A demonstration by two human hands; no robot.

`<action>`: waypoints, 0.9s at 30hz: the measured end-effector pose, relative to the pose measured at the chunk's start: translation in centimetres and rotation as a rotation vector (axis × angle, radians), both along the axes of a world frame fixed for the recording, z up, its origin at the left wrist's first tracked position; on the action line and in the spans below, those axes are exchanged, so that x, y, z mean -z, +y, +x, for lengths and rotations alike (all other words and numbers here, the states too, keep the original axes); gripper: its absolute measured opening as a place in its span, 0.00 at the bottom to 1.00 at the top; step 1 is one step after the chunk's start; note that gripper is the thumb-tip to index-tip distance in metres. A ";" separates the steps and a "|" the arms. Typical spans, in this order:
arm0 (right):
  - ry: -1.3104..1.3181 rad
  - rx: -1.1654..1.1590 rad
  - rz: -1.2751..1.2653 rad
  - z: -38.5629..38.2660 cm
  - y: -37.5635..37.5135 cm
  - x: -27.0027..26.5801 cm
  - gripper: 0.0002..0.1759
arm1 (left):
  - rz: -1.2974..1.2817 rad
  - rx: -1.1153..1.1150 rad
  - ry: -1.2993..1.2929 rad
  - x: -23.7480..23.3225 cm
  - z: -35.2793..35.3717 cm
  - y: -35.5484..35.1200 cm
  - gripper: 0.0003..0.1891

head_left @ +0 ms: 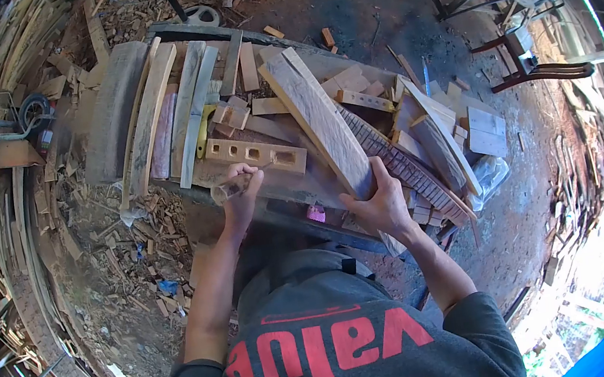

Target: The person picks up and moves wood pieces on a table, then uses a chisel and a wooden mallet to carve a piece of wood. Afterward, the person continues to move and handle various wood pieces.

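Holed wooden block [256, 156], one: on the counter [291, 190], before me. Wooden-handled tool [223, 193], one: clenched in my left grip [243, 184], block's seven o'clock. Plank [316, 119], one: right grip [378, 198] clasping near end, two o'clock, blocking toward scored strip [400, 161]. Boards [152, 119]: ten o'clock.

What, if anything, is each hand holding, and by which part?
The right hand holds a board by its near end. The left hand holds a small tool, seemingly by its handle; its kind is unclear.
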State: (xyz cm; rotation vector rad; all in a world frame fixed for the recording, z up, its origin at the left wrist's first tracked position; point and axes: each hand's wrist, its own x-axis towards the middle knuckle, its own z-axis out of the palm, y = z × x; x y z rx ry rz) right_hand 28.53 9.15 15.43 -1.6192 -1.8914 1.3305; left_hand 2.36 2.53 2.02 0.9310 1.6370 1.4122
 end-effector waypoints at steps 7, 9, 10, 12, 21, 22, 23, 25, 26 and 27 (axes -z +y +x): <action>-0.019 -0.128 0.116 -0.7 -0.1 1.1 0.33 | 0.007 -0.042 0.039 2.2 -0.1 0.1 0.09; -0.011 -0.142 0.109 -1.1 0.1 1.0 0.33 | 0.025 -0.081 -0.007 2.6 0.1 0.2 0.09; -0.025 -0.146 0.120 -1.3 0.1 0.9 0.33 | 0.025 -0.085 -0.011 2.7 0.3 0.4 0.09; -0.040 -0.154 0.134 -2.0 0.5 0.2 0.32 | 0.076 -0.189 -0.006 2.8 0.9 0.8 0.08; -0.114 -0.421 0.399 -6.9 3.3 -5.5 0.30 | -0.021 -0.168 0.184 3.1 1.3 1.5 0.08; -0.090 -0.483 0.427 -7.6 3.4 -7.0 0.29 | -0.020 -0.170 0.183 3.7 1.4 1.6 0.08; -0.064 -0.546 0.455 -8.1 3.4 -7.7 0.28 | 0.035 -0.207 0.345 4.3 1.6 1.9 0.09; -0.003 -0.630 0.534 -8.4 3.3 -8.0 0.28 | 0.087 -0.246 0.508 6.2 2.0 2.2 0.09; 0.060 -0.709 0.613 -8.6 3.2 -8.0 0.28 | 0.093 -0.265 0.357 6.9 2.2 2.3 0.10; 0.060 -0.710 0.612 -8.5 3.6 -7.2 0.28 | 0.098 -0.282 0.204 7.5 2.4 2.2 0.10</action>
